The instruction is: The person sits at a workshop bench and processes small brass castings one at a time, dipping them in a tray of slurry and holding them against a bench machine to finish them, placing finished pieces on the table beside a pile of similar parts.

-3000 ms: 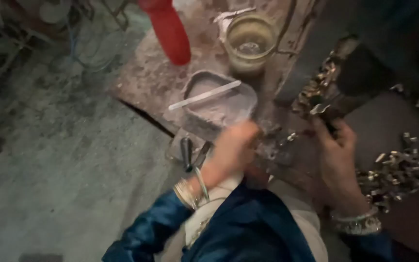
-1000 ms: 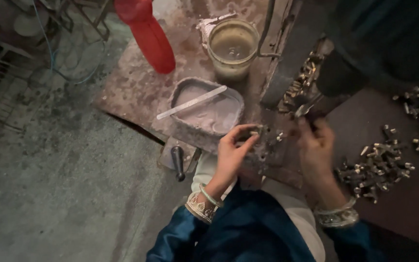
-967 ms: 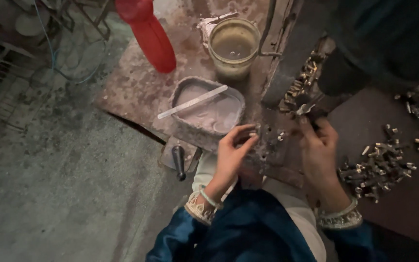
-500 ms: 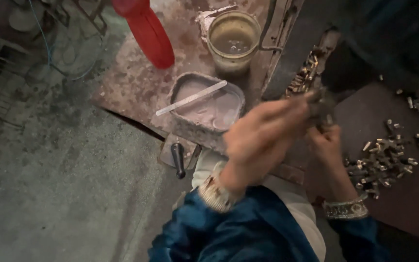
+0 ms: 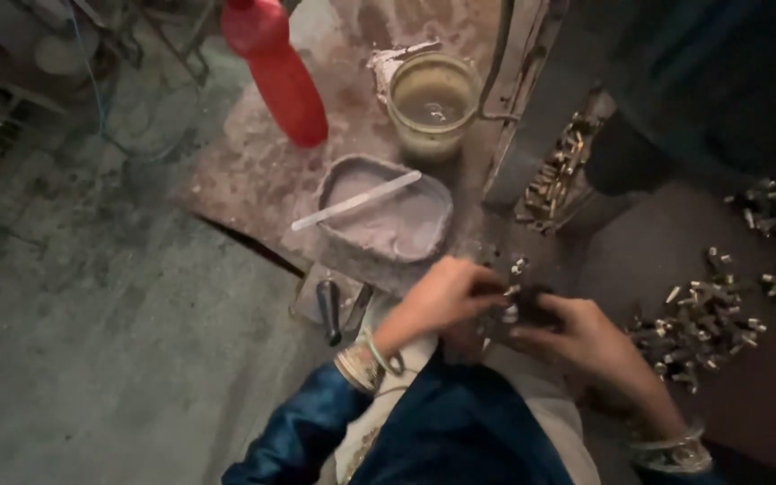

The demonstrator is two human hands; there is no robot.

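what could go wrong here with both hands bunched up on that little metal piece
The left hand and right hand pinch a small metal part above the lap, so a slip could drop it out of sight. The open jar of cloudy liquid and the red bottle stand close on the stained board; a reaching elbow might tip them. The loose metal pieces beside the right hand could scatter if brushed.

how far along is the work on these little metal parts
Done: hard to tell; no finished batch is clearly set apart. In hand: the left hand and right hand meet on one small dark metal piece over the lap. Left: a heap of loose metal parts lies by the right hand, more near the machine. The grey tray and stick lie untouched.
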